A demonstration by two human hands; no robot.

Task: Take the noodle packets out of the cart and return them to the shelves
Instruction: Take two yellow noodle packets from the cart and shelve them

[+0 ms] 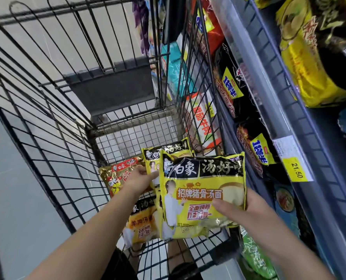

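Noted, left to right. Grey floor [26, 199] ran along the left, beside the black wire cart [52, 122].

Inside the cart, at its near end, a red-and-gold packet [119, 174] lay against the left wall. Just right of it and nearer the person, a lower yellow packet [143, 223] lay on the cart bottom, partly covered by the others.

The left hand [141, 176] reached down into the cart over the red-and-gold packet. Its fingers curled onto the left edge of a rear yellow packet [164, 156], which stood upright.

Overlapping that one in front, a front yellow packet [202, 195] was held upright over the near right part of the cart, printed face toward the person. The right hand [238, 207] gripped it at the lower right edge, with the thumb across the face and the fingers behind.

Right of the cart, the shelves [269, 98] ran close alongside. Black packets [232, 87] sat on the lower tier, and yellow-and-black packets [319, 57] on the tier above. A price label [297, 168] reading 21.50 was fixed on the shelf rail. More stock showed through the cart's right wall, too blurred to identify.
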